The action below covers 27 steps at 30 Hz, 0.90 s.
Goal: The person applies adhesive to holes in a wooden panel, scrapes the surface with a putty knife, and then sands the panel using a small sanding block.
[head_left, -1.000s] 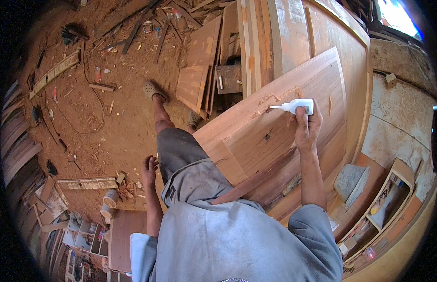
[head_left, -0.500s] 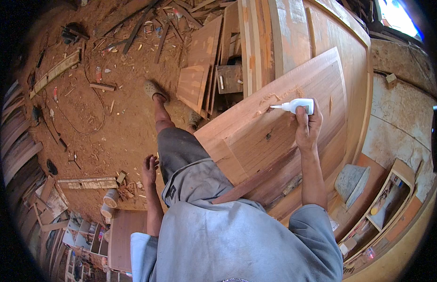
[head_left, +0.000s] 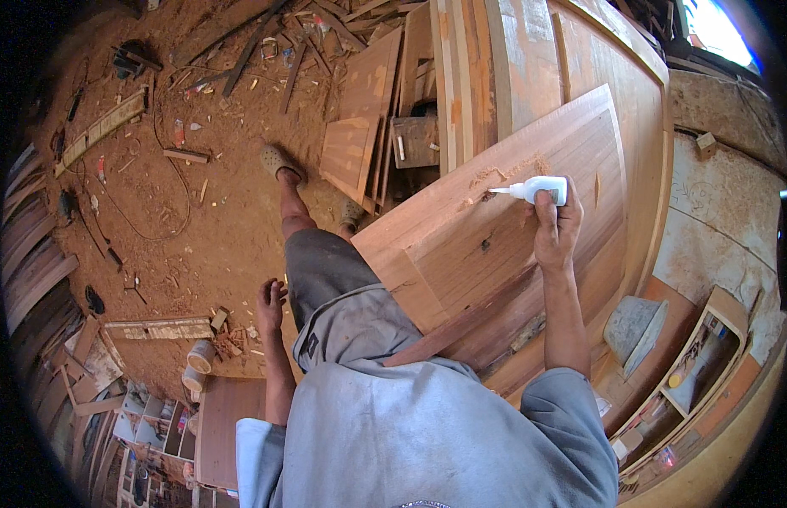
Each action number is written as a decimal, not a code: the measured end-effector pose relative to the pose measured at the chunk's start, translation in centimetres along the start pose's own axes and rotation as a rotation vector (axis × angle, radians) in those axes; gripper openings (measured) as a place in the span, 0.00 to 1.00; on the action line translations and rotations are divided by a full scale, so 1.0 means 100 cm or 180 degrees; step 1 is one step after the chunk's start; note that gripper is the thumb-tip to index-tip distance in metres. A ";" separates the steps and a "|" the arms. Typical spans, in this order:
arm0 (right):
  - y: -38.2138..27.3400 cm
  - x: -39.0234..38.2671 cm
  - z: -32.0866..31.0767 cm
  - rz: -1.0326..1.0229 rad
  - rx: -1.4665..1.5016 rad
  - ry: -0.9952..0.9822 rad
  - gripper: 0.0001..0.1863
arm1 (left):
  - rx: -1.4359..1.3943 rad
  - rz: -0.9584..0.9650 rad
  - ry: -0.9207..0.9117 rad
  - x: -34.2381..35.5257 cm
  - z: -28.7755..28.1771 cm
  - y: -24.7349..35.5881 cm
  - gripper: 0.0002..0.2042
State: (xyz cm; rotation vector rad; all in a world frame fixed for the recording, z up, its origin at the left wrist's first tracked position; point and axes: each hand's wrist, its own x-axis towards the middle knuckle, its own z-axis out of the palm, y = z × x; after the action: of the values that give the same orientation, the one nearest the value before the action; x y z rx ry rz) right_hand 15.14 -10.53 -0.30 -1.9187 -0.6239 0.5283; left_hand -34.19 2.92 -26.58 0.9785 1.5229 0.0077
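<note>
My right hand (head_left: pixel 556 233) grips a small white squeeze bottle (head_left: pixel 539 186) held sideways, its thin nozzle pointing left at a small dark spot on a reddish wooden panel (head_left: pixel 453 271). Whether the tip touches the wood I cannot tell. Pale sawdust (head_left: pixel 529 165) lies in a patch just above the nozzle. My left hand (head_left: pixel 272 303) hangs open beside my leg, over the floor, with its fingers loosely curled and apart and nothing in them.
Larger door panels (head_left: pixel 529 76) lie behind the panel, with more boards (head_left: pixel 351 144) stacked to their left. The dirt floor holds offcuts, a cable and buckets (head_left: pixel 199 357). A grey basin (head_left: pixel 632 330) and a wooden compartment box (head_left: pixel 698 364) are at the right.
</note>
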 end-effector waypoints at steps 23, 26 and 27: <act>0.005 0.001 0.001 -0.0031 0.0333 0.0136 0.12 | -0.0147 0.0072 -0.0054 0.007 -0.003 -0.011 0.22; 0.002 0.002 0.001 -0.0016 0.0272 0.0092 0.11 | -0.0108 0.0112 -0.0069 0.007 -0.002 -0.009 0.23; 0.001 0.002 0.001 -0.0006 0.0234 0.0070 0.11 | -0.0073 0.0128 -0.0080 0.006 -0.002 -0.008 0.24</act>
State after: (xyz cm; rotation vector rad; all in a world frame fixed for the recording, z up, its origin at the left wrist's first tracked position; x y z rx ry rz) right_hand 15.24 -10.42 -0.39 -1.8522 -0.5844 0.5213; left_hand -34.73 2.85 -27.48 0.9874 1.4771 0.0413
